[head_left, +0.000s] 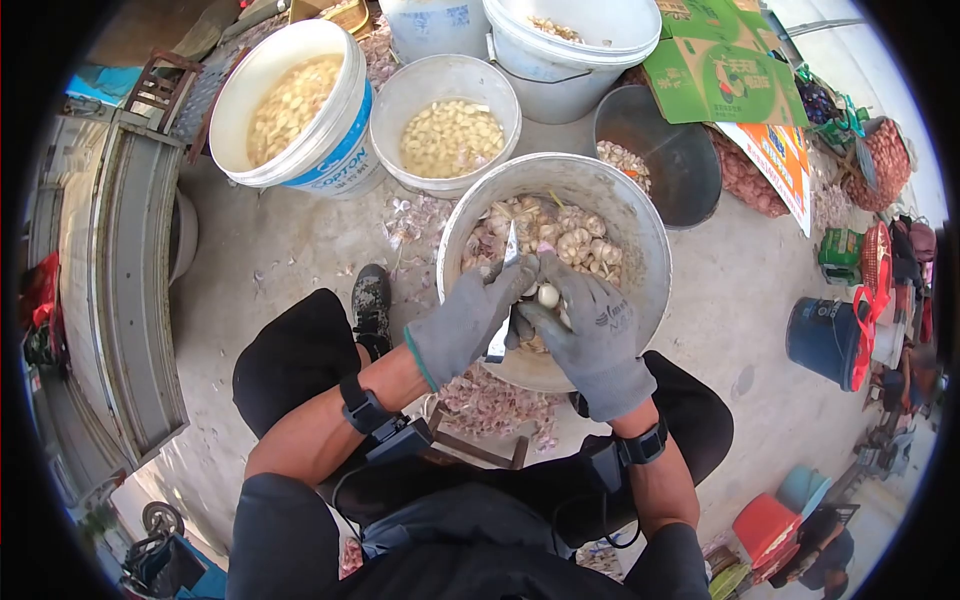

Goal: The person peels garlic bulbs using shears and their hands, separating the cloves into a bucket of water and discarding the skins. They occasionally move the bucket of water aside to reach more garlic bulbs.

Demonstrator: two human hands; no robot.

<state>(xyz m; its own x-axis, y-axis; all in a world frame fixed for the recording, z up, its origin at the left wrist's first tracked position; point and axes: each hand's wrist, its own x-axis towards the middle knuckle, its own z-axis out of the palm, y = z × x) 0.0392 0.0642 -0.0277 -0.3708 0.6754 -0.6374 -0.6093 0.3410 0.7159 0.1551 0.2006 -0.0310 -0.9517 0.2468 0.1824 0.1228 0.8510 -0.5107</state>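
Note:
Both of my hands wear grey gloves and meet over a large white bucket [655, 290] of whole garlic bulbs [578, 240]. In my left hand [475, 305] is a knife [511, 243], its blade pointing up and away from me; a shiny flat piece shows below the same hand. My right hand [590, 320] is closed around a pale garlic clove [547, 295], held close to the left fingers. The fingertips of both hands nearly touch, and the gloves hide part of the clove and the knife handle.
A white bucket [355, 130] and a smaller tub [385, 150] hold peeled cloves in liquid. Behind stands another white bucket [540, 85], and a dark basin [690, 165] is at the right. Garlic skins [495, 405] lie below the bucket. Green cardboard [725, 80] covers net sacks.

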